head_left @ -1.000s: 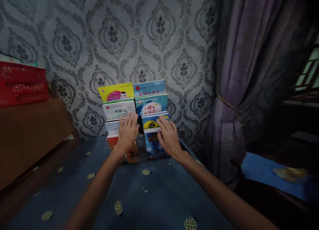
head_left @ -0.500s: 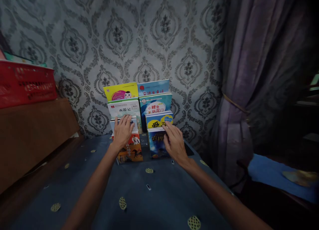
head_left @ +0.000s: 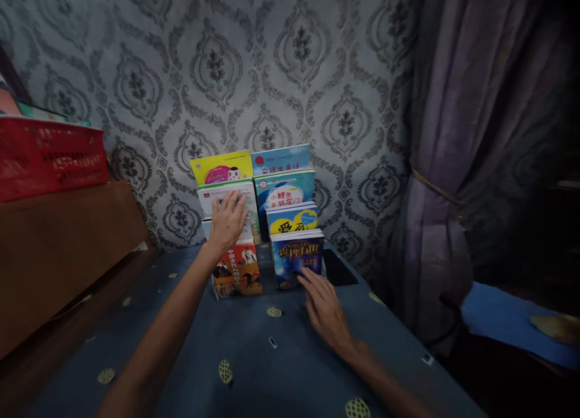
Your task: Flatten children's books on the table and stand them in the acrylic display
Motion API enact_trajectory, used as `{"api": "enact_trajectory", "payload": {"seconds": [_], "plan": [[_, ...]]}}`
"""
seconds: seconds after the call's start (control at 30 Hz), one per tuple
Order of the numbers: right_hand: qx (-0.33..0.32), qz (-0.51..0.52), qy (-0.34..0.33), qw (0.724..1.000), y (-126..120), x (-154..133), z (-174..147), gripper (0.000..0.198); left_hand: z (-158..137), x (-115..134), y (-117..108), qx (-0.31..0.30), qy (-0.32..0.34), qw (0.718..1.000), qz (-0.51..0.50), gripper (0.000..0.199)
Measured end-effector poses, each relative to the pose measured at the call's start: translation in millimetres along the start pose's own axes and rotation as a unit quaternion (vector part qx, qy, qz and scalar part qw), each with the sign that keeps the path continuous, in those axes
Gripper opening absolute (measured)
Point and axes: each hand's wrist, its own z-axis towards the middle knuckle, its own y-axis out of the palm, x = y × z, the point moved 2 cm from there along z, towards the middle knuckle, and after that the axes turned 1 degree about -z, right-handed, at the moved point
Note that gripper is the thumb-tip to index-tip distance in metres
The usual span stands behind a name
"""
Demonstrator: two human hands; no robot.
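Note:
Two columns of books stand upright in rising rows near the wall. My left hand (head_left: 228,220) is open, its fingers spread over the white and green book (head_left: 207,204) in the left column. Below that hand is an orange book (head_left: 238,271) with horses on its cover. My right hand (head_left: 325,306) is open, with its fingertips at the lower part of the dark blue book (head_left: 296,255) at the front of the right column. Behind that are a yellow and blue book (head_left: 292,220) and a teal book (head_left: 284,188). At the back are a yellow book (head_left: 222,166) and a light blue book (head_left: 281,158).
A dark blue patterned cloth (head_left: 254,345) covers the table. On the left, a red basket (head_left: 54,158) sits on a brown box (head_left: 67,249). Patterned wallpaper (head_left: 290,73) rises behind, and a tied purple curtain (head_left: 435,225) hangs at the right.
My left hand has moved up from the lower books onto the white and green book. My right hand has dropped from the yellow and blue book to the dark blue one's lower front.

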Motion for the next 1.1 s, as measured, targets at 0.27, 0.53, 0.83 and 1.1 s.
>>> {"api": "enact_trajectory", "payload": {"seconds": [0.27, 0.53, 0.83, 1.1], "plan": [[-0.011, 0.016, 0.003, 1.000, 2.1, 0.4, -6.7, 0.057, 8.4, 1.5, -0.2, 0.000, 0.004, 1.000, 0.013, 0.045], [-0.015, 0.007, 0.000, 1.000, 3.1, 5.7, -10.5, 0.053, 7.2, 3.6, -4.1, -0.010, 0.005, 1.000, 0.026, 0.045], [-0.015, 0.024, 0.014, 1.000, 4.6, 11.1, -14.9, 0.056, 2.7, -13.5, -18.5, -0.018, 0.014, 1.000, 0.000, 0.042], [-0.019, 0.048, 0.045, 0.998, 4.9, 11.3, -15.3, 0.045, -53.7, -25.1, -32.1, 0.003, -0.022, 0.999, -0.036, 0.037]]}}
